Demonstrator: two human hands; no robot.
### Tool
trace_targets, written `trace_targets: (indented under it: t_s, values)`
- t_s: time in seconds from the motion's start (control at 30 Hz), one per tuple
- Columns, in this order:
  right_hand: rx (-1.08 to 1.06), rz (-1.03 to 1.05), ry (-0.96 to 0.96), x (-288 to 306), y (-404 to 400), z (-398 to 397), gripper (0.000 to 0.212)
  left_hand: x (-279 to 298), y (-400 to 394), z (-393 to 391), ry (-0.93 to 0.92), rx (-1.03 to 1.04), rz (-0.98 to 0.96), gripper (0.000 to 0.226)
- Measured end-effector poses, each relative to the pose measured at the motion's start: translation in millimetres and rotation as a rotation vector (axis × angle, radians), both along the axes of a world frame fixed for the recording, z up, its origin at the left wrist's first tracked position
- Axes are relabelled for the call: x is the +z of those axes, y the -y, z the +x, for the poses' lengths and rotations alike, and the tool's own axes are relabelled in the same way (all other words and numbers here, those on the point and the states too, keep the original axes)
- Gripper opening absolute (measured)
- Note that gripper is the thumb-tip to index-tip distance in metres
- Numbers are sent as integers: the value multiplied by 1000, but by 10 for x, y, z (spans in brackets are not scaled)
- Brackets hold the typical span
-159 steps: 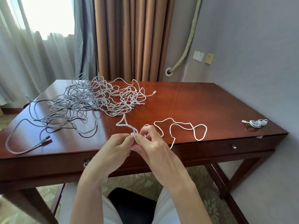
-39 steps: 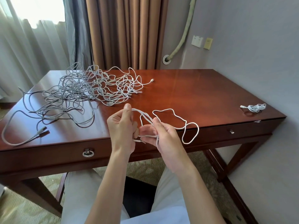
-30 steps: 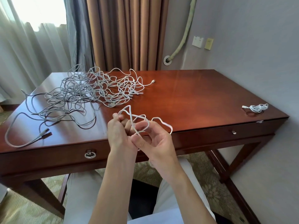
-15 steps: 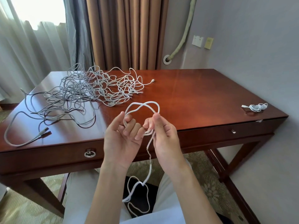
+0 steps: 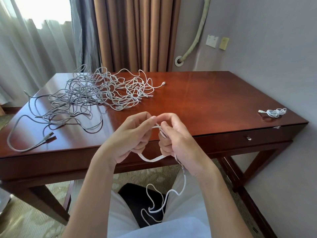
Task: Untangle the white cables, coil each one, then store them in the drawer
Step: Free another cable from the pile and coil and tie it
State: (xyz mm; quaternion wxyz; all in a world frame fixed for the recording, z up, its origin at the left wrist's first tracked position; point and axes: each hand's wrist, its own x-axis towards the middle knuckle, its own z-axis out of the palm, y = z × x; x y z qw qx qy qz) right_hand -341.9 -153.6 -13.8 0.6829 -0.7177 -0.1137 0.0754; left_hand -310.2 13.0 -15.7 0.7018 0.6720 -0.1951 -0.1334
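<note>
My left hand (image 5: 127, 138) and my right hand (image 5: 178, 141) are raised side by side in front of the desk's near edge, both gripping one white cable (image 5: 152, 158). A short loop of it sags between the hands, and its loose tail (image 5: 182, 189) hangs from my right hand down onto my lap. A big tangle of white and grey cables (image 5: 96, 95) lies on the desk's left half. One small coiled white cable (image 5: 274, 112) rests near the right edge. The drawer front (image 5: 257, 140) below the desktop is closed.
The dark wooden desk (image 5: 205, 100) stands against a grey wall on the right, with curtains (image 5: 133, 31) behind it. A grey cable end with a plug (image 5: 46, 137) lies at the desk's front left. My legs and a dark seat are below the hands.
The loop that stood above my fingers has been pulled down between the hands. The hands have closed together at the fingertips, and the cable's tail still hangs onto my lap.
</note>
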Motion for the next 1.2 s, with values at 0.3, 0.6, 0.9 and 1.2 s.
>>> trace_targets:
  t_s: [0.3,0.6,0.9,1.2]
  values:
    - [35,60,-100,8,-32,12,28,48,-46,-99,250,33,175,23]
    - [119,179,-236,145,-89,112,24,13,-194,-154,433,100,184,15]
    - [302,336,-226,228,-59,127,25,-24,-164,-227,511,302,40,14]
    - [191,20,80,79,-67,175,24,-120,-278,-253,285,214,-91,9]
